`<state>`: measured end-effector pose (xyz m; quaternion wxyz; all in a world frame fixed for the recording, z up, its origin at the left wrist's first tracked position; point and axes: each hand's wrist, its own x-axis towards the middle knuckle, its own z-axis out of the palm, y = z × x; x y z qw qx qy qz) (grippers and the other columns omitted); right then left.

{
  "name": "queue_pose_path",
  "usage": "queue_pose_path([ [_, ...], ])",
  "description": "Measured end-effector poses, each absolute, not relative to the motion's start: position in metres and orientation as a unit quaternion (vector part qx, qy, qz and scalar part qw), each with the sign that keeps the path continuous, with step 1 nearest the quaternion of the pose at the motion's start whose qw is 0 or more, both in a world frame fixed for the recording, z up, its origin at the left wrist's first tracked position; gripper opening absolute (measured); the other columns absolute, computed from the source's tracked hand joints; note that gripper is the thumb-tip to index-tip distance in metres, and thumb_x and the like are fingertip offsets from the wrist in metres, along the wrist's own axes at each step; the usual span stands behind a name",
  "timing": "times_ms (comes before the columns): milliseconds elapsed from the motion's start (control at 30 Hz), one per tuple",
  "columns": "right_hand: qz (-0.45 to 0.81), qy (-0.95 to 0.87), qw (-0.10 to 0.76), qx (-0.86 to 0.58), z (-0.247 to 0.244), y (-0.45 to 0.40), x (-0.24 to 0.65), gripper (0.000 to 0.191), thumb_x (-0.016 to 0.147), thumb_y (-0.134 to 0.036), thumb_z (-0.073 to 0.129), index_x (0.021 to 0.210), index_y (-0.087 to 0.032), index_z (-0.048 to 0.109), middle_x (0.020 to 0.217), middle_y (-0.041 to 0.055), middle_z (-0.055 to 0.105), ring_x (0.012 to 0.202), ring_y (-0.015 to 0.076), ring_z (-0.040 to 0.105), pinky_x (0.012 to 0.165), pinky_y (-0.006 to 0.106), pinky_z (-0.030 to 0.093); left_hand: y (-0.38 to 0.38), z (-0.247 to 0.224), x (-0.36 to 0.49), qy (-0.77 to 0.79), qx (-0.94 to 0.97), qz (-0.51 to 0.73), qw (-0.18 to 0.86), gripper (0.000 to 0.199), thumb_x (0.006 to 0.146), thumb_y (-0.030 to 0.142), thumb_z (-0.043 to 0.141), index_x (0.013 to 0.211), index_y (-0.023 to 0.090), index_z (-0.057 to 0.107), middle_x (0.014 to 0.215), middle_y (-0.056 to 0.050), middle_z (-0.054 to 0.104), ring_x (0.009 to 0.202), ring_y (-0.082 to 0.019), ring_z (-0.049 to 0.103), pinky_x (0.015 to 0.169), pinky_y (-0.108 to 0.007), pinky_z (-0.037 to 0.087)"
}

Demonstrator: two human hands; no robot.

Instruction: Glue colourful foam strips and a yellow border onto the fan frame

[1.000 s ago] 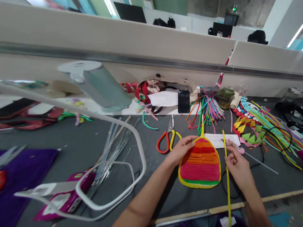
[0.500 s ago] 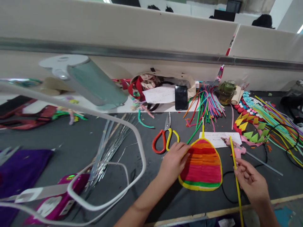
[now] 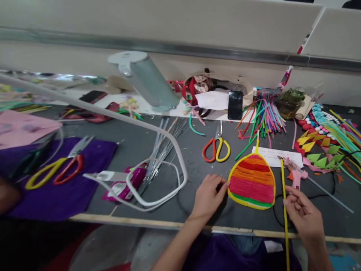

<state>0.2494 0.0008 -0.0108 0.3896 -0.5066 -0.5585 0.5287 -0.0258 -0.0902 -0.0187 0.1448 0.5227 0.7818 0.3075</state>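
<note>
A rounded piece point(image 3: 251, 180), striped red, orange, pink and green with a yellow outline, lies on the dark tabletop, its yellow stem pointing away from me. My left hand point(image 3: 210, 194) is closed at its left edge, thumb and forefinger pinching the rim. In my right hand point(image 3: 304, 214) a long yellow pipe cleaner point(image 3: 284, 210) is held between thumb and fingers, upright beside the piece's right side. Behind that hand a pink glue gun point(image 3: 296, 174) rests partly on a white paper strip point(image 3: 270, 156) with writing.
Scissors point(image 3: 216, 148) with red and yellow handles lie left of the piece. A bundle of coloured pipe cleaners point(image 3: 267, 116) and a phone point(image 3: 235, 105) are behind. Leftward stand a lamp's white arm point(image 3: 177, 150), a magenta power strip point(image 3: 135, 178) and another person's hand point(image 3: 8, 195).
My view has swung left, bringing the purple cloth, a second pair of scissors and another person's hand into sight. My left fingers have shifted from the striped piece's top to its left edge.
</note>
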Motion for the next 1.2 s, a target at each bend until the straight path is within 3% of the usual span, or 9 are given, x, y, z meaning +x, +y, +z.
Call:
queue_pose_path([
  [233, 0.551, -0.557, 0.380, -0.492, 0.001, -0.018, 0.268, 0.047, 0.077, -0.044, 0.078, 0.116, -0.019, 0.067, 0.074, -0.0010, 0.057, 0.061, 0.0116, 0.053, 0.054, 0.021, 0.046, -0.082, -0.010, -0.023, 0.802, 0.501, 0.269, 0.184, 0.024, 0.089, 0.031, 0.054, 0.068, 0.023, 0.061, 0.077, -0.004, 0.064, 0.082, -0.020, 0.056, 0.071, -0.028, 0.038],
  [433, 0.537, -0.559, 0.386, -0.501, 0.011, -0.042, 0.289, 0.048, 0.079, -0.046, 0.076, 0.117, -0.019, 0.067, 0.079, 0.0008, 0.061, 0.064, 0.0117, 0.054, 0.057, 0.020, 0.047, -0.071, -0.007, -0.029, 0.825, 0.465, 0.218, 0.236, 0.027, 0.094, 0.029, 0.050, 0.075, 0.020, 0.067, 0.082, -0.004, 0.068, 0.080, -0.019, 0.061, 0.068, -0.027, 0.040],
  [533, 0.526, -0.559, 0.398, -0.503, 0.015, -0.054, 0.300, 0.050, 0.077, -0.047, 0.077, 0.116, -0.018, 0.067, 0.080, 0.0014, 0.062, 0.065, 0.0120, 0.056, 0.059, 0.021, 0.048, -0.059, -0.004, -0.032, 0.844, 0.428, 0.178, 0.271, 0.028, 0.098, 0.039, 0.054, 0.090, 0.016, 0.069, 0.091, -0.005, 0.069, 0.083, -0.019, 0.064, 0.075, -0.032, 0.050],
  [600, 0.524, -0.558, 0.406, -0.499, 0.016, -0.060, 0.305, 0.051, 0.077, -0.049, 0.077, 0.116, -0.017, 0.067, 0.080, 0.0018, 0.062, 0.066, 0.0124, 0.057, 0.060, 0.021, 0.049, -0.052, -0.002, -0.032, 0.852, 0.408, 0.156, 0.289, 0.030, 0.096, 0.041, 0.061, 0.114, 0.016, 0.064, 0.113, -0.007, 0.066, 0.097, -0.020, 0.065, 0.084, -0.039, 0.056],
  [667, 0.527, -0.559, 0.411, -0.492, 0.016, -0.065, 0.309, 0.052, 0.076, -0.049, 0.077, 0.116, -0.016, 0.067, 0.079, 0.0019, 0.062, 0.065, 0.0128, 0.056, 0.059, 0.022, 0.049, -0.046, -0.001, -0.031, 0.856, 0.395, 0.145, 0.301, 0.035, 0.096, 0.038, 0.062, 0.123, 0.017, 0.061, 0.123, -0.009, 0.062, 0.105, -0.023, 0.064, 0.088, -0.042, 0.056],
  [967, 0.524, -0.563, 0.424, -0.478, 0.024, -0.069, 0.326, 0.056, 0.074, -0.050, 0.077, 0.116, -0.014, 0.066, 0.072, -0.0018, 0.057, 0.058, 0.0103, 0.049, 0.051, 0.020, 0.041, -0.035, 0.002, -0.031, 0.851, 0.381, 0.140, 0.334, 0.037, 0.096, 0.037, 0.062, 0.126, 0.016, 0.059, 0.126, -0.009, 0.061, 0.108, -0.025, 0.063, 0.090, -0.044, 0.056],
  [1200, 0.548, -0.531, 0.438, -0.475, 0.022, -0.063, 0.327, 0.054, 0.073, -0.047, 0.079, 0.114, -0.017, 0.065, 0.071, -0.0029, 0.057, 0.054, 0.0088, 0.046, 0.047, 0.019, 0.036, -0.033, 0.004, -0.036, 0.841, 0.415, 0.167, 0.303, 0.037, 0.096, 0.037, 0.062, 0.126, 0.017, 0.059, 0.127, -0.010, 0.061, 0.108, -0.024, 0.063, 0.090, -0.044, 0.056],
])
